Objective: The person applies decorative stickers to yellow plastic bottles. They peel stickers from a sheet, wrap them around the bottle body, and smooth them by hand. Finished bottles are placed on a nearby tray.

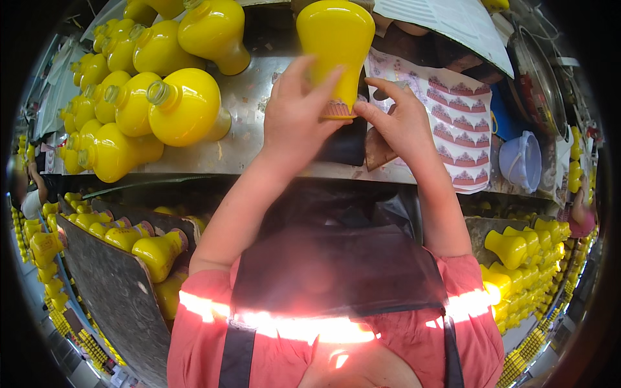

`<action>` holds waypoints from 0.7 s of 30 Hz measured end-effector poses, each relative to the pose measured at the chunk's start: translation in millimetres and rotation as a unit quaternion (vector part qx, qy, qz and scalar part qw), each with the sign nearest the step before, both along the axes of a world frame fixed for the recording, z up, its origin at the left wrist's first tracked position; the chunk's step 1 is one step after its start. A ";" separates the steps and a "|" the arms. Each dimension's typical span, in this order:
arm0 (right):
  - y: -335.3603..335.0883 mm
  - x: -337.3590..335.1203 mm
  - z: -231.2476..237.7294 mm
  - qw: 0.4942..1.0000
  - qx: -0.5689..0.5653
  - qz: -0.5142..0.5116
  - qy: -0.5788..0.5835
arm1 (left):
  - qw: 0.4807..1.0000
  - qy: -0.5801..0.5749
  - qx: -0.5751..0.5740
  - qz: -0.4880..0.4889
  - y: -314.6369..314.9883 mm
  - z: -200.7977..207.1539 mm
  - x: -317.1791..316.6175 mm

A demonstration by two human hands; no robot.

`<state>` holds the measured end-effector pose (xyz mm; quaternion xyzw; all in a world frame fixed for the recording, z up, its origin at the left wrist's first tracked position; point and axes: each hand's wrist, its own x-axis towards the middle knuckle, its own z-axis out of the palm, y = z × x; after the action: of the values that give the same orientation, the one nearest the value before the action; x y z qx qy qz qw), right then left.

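A glossy yellow bottle-shaped vase [336, 32] is in front of me at the bench's middle, wide end away and narrow foot towards me. Pinkish patterned decal [337, 108] wraps the part near the foot. My left hand [294, 110] lies against the vase's left side, its fingers spread over the surface and partly blurred. My right hand [401, 119] is at the right of the foot; the thumb tip touches the foot's edge, while the index finger stretches out apart from it. What supports the vase is mostly hidden.
Several yellow vases [187, 107] lie on the metal bench [249, 110] at left. Decal sheets [456, 129] lie to the right, beside a light-blue bucket [520, 161]. Boards [110, 271] with more vases flank me below the bench. Other people [582, 216] are at the sides.
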<state>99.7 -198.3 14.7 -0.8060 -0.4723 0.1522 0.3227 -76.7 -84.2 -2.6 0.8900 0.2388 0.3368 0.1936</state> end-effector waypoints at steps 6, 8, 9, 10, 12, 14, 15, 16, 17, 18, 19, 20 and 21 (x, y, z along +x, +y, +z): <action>1.4 -1.5 -1.0 1.000 0.014 -0.013 0.012 | 0.995 -0.088 -0.020 0.031 -5.2 -12.0 -1.2; 1.7 -1.5 -1.3 0.999 -0.003 -0.018 0.028 | 0.997 -0.065 0.011 0.038 -11.1 -8.2 3.6; 1.8 -1.3 -1.2 0.999 -0.005 -0.012 0.032 | 0.997 -0.065 0.026 0.033 -11.9 -5.5 5.9; 1.8 -1.1 -0.8 0.999 -0.006 -0.007 0.035 | 0.997 -0.047 0.052 0.032 -10.0 -2.7 7.1; 1.3 -0.9 0.2 1.000 -0.003 -0.002 0.016 | 0.995 -0.013 0.097 0.023 -4.2 0.0 7.3; 0.4 -1.3 1.7 0.999 0.011 0.002 -0.032 | 0.999 -0.036 0.030 0.006 -0.1 -2.2 4.2; -0.2 -2.0 2.8 1.000 0.011 -0.009 -0.008 | 0.999 -0.045 -0.010 0.000 0.7 -5.3 2.1; -0.6 -2.8 4.0 1.000 0.015 -0.016 0.014 | 0.998 -0.065 -0.025 -0.003 0.5 -9.2 0.1; -1.2 -3.8 5.6 0.999 0.017 -0.025 0.037 | 0.996 -0.084 -0.040 -0.006 -0.1 -13.3 -2.2; -1.5 -5.0 7.1 0.999 0.012 -0.015 0.048 | 0.993 -0.103 -0.058 -0.011 -1.1 -17.2 -4.3; -1.9 -6.1 9.0 0.998 0.007 -0.006 0.058 | 0.994 -0.089 -0.061 -0.011 -2.1 -20.2 -7.4; -2.1 -7.4 10.8 0.998 0.001 0.003 0.068 | 0.995 -0.074 -0.067 -0.015 -2.7 -22.1 -10.8; -2.1 -8.3 12.7 0.989 -0.023 -0.003 0.144 | 0.995 -0.066 -0.077 -0.018 -3.7 -23.5 -12.3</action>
<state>91.5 -200.4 27.3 -0.7841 -0.4148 0.2769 0.3693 -89.0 -87.9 -26.1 0.8525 0.2344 0.3715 0.2832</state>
